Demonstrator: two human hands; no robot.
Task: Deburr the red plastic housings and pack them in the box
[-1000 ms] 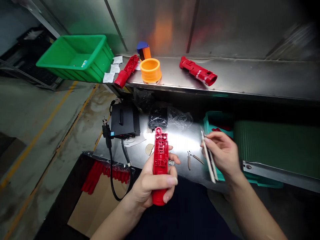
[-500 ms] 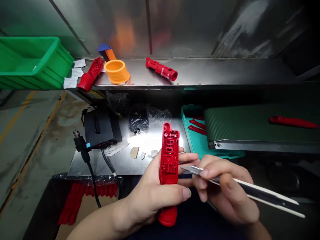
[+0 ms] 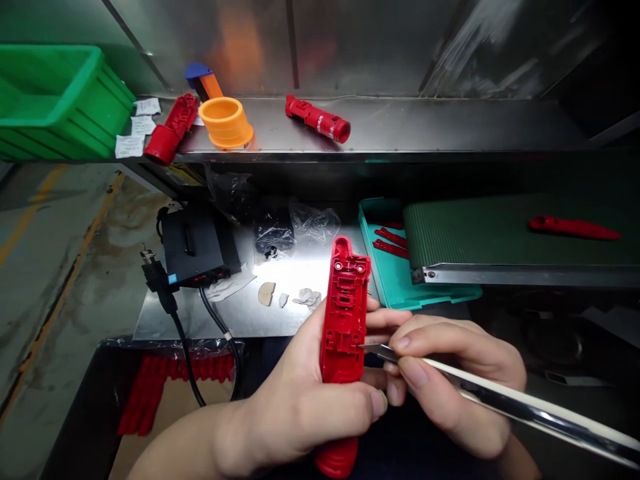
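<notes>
My left hand [image 3: 320, 400] is wrapped round a long red plastic housing [image 3: 344, 300], its ribbed inner side facing up and its narrow end pointing away from me. In my right hand [image 3: 450, 373] is a utility knife [image 3: 530, 407], pinched near its blade between thumb and fingers. The blade tip meets the right edge of the housing, a little below its middle; whether it cuts in, I cannot tell. The fingers of both hands come close together beside the housing.
A green conveyor belt [image 3: 470, 230] carries a red part [image 3: 573, 227], beside a teal tray [image 3: 387, 273]. On the steel shelf [image 3: 400, 127] stand an orange ring [image 3: 226, 123], red housings and a green bin [image 3: 65, 100]. A black box [image 3: 195, 243] with cables and a carton of red parts [image 3: 145, 393] lie left.
The knife blade has come down and left onto the housing's edge, and its handle has turned. The housing leans slightly more to the right. The whole view has shifted a little.
</notes>
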